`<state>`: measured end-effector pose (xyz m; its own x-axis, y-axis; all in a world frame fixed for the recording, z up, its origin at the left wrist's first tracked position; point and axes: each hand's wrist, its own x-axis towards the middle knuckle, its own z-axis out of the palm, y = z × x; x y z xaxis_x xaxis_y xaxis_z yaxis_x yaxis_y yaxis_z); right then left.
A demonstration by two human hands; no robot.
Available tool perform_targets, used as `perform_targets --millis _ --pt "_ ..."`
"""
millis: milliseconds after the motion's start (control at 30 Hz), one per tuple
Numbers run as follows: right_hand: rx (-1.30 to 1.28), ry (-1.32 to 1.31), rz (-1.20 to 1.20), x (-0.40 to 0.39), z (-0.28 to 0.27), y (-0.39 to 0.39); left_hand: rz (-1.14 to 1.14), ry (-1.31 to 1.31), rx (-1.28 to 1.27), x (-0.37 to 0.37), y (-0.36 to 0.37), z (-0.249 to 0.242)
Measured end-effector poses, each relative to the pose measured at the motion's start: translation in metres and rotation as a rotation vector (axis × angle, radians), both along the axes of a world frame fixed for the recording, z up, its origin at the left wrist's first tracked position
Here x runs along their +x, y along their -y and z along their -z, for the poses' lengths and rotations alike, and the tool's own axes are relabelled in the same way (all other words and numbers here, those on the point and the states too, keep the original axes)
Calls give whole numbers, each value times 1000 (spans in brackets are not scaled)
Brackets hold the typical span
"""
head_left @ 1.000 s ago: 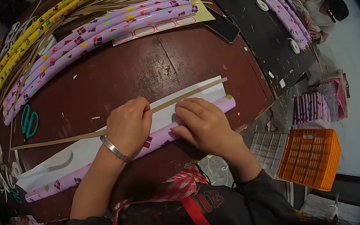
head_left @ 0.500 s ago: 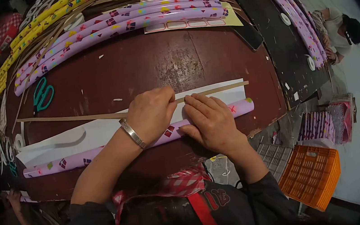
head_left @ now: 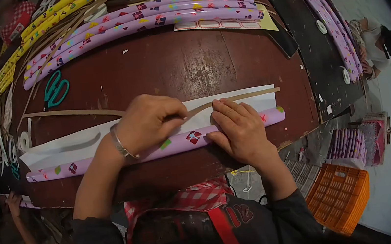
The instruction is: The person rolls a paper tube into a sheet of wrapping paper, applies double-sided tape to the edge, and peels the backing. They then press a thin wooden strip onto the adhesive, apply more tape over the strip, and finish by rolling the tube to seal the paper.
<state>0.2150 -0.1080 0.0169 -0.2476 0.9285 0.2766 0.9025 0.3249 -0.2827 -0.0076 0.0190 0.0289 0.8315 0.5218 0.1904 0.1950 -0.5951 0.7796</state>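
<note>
A roll of lilac wrapping paper with a gift-box print lies across the table in front of me, its white underside spread out along the far edge. Over that white edge runs a narrow brown strip, which looks like paper tape. My left hand is closed in a pinch on the strip, lifting it slightly near the middle. To its right, my right hand rests with fingers stretched out, the fingertips on the strip and the thumb against the roll.
Green-handled scissors and a white tape roll are at left. Finished lilac rolls, yellow rolls and a dark phone lie farther back. An orange crate stands below right; other people work on both sides.
My left hand has moved left along the brown strip, which now rises a little between my hands. My right hand stays on the strip and paper. The whole view has shifted slightly.
</note>
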Motion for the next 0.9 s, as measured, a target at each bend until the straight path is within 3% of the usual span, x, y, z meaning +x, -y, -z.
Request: perform_targets --millis 300,433,900 --pt "22 28 -1 6 1 3 -335 -211 -83 -80 5 -21" --pt "20 55 11 17 2 9 -448 -200 15 -107 15 -15" --pt "-81 97 54 41 -3 23 -527 -174 -37 -104 20 2"
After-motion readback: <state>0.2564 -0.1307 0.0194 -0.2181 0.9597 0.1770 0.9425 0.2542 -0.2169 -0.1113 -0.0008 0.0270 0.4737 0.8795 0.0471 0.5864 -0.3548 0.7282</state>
